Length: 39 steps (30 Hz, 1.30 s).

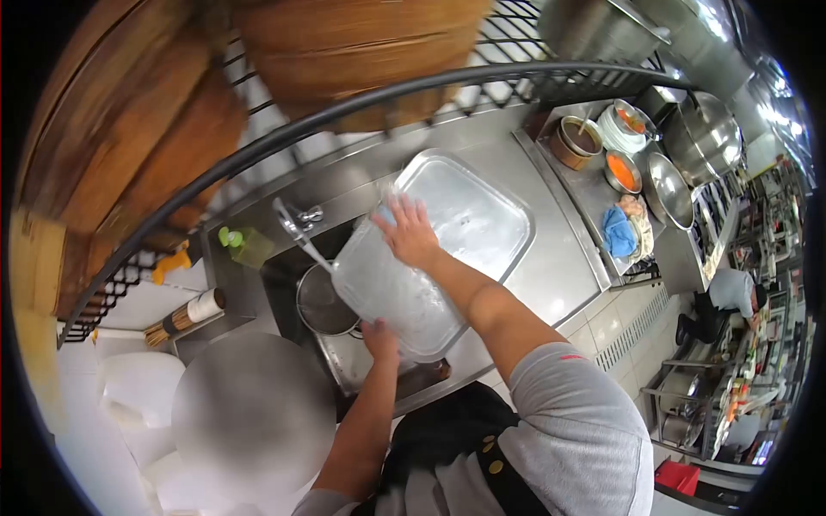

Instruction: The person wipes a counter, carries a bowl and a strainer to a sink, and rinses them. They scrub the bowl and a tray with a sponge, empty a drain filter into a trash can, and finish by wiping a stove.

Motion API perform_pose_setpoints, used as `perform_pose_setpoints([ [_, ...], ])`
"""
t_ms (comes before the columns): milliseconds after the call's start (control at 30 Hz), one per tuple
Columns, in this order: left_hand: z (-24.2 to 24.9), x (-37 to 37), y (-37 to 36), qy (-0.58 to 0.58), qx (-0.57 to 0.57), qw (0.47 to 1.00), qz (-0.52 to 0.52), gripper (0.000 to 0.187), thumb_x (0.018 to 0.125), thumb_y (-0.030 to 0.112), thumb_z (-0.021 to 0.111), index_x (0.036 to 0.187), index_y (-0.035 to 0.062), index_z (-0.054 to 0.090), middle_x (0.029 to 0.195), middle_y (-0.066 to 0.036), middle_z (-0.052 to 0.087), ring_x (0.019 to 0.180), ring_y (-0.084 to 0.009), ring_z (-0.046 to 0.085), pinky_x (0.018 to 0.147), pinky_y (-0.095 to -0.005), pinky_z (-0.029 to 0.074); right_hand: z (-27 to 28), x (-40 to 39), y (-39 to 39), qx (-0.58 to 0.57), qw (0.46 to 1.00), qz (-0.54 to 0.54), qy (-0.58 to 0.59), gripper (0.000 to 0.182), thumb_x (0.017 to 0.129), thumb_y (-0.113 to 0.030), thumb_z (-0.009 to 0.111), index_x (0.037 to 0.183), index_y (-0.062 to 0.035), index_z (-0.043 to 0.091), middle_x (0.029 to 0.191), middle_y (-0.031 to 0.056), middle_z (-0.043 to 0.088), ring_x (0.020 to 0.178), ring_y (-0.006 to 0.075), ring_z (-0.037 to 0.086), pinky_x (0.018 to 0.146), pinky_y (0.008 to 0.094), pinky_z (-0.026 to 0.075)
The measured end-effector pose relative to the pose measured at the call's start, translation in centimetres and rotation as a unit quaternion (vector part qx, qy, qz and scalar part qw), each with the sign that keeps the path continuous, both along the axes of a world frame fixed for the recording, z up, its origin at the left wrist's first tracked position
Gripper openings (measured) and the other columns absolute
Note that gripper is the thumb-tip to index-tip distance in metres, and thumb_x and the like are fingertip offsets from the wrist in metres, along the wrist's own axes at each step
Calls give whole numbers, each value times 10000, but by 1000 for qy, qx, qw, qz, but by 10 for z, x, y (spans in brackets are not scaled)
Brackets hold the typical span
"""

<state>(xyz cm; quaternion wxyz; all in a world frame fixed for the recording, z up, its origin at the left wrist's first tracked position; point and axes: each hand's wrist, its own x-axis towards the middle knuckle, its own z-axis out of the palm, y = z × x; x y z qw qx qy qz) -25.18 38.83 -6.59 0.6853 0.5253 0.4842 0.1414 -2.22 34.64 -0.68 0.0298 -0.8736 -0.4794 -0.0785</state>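
Observation:
A silvery metal tray (400, 314) is tilted over the sink (288, 284), wet and partly blurred. My left hand (381, 340) grips its near left edge, the fingers partly hidden beneath. My right hand (408, 232) lies with spread fingers over the tray's upper part. Something pale and bluish shows by those fingers, too blurred to name. A second metal tray (486, 211) rests flat on the steel counter, partly covered by the first one. In the sink, a round metal pot (323, 303) stands under the tap (292, 225).
A green-capped bottle (248, 247) stands left of the tap. Above the sink runs a black rack rail (344, 105) with wooden tubs (361, 52). Bowls of orange food (623, 172) and a blue cloth (617, 230) sit right. A co-worker (730, 292) is far right.

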Motion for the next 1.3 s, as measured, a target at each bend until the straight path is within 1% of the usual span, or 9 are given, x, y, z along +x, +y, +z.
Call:
perform_pose_setpoints([
  [133, 9, 8, 5, -7, 138, 989, 54, 232, 1013, 81, 523, 1196, -61, 542, 1159, -210, 640, 1043, -285, 619, 938, -391, 470, -6, 4, -8, 90, 980, -165, 65, 611, 986, -435, 555, 1548, -242, 412, 1640, 176, 258, 1467, 458, 286, 1171, 630, 253],
  [200, 15, 16, 10, 41, 174, 983, 38, 207, 1015, 94, 533, 1152, -59, 558, 1096, -212, 652, 984, -296, 624, 900, -395, 476, -22, -21, -29, 0, 993, 45, 112, 679, 997, -515, 517, 1587, -229, 344, 1674, 171, 185, 1501, 447, 218, 1191, 617, 211],
  [333, 1, 0, 20, 73, 193, 978, -1, 216, 1026, 110, 537, 1194, -23, 565, 1066, -139, 656, 968, -213, 598, 896, -357, 470, 15, -17, -103, -66, 983, 48, 164, 706, 988, -513, 528, 1592, -206, 331, 1671, 172, 190, 1528, 422, 167, 1217, 589, 177],
  [400, -5, 1, 24, 47, 242, 969, -29, 222, 1034, 127, 542, 1191, -29, 564, 1071, -136, 661, 961, -213, 602, 897, -356, 473, -1, 43, -111, 49, 986, -142, 66, 676, 987, -457, 538, 1577, -178, 361, 1645, 200, 236, 1524, 427, 180, 1220, 580, 181],
  [467, 9, 9, 17, 49, 271, 961, -37, 224, 1045, 141, 532, 1191, -26, 565, 1083, -128, 666, 959, -201, 603, 896, -350, 475, -26, 73, -89, 93, 975, -180, 87, 664, 1009, -456, 495, 1581, -153, 347, 1650, 199, 225, 1535, 413, 148, 1240, 552, 148],
  [667, -7, 7, 31, 59, 276, 959, -32, 404, 1081, 312, 451, 1106, -58, 612, 1038, -155, 681, 950, -248, 617, 907, -361, 467, -29, -47, -2, 107, 975, 51, 187, 659, 939, -279, 521, 1557, -98, 384, 1645, 213, 248, 1525, 435, 200, 1246, 534, 154],
  [867, -17, 15, 37, 10, 223, 974, 47, 412, 1071, 322, 447, 962, -46, 600, 914, -163, 652, 842, -253, 578, 809, -400, 462, -7, -129, -68, 125, 932, 147, 306, 677, 893, -232, 562, 1548, -148, 411, 1658, 168, 251, 1527, 402, 232, 1248, 534, 162],
  [1000, -11, 14, 33, 124, 307, 943, -25, 296, 1026, 232, 519, 1048, -51, 603, 968, -220, 672, 894, -330, 637, 842, -424, 477, 22, -111, -164, -57, 970, -17, 238, 640, 939, -222, 532, 1560, -173, 388, 1658, 159, 246, 1549, 366, 179, 1240, 568, 146],
  [1300, 10, 31, 28, 82, 329, 941, -2, 291, 1017, 187, 543, 1182, -49, 587, 1061, -239, 686, 960, -392, 650, 888, -424, 488, 21, -22, -223, -105, 958, -238, 119, 556, 997, -248, 470, 1542, -155, 422, 1577, 224, 366, 1403, 374, 382, 1134, 512, 309],
])
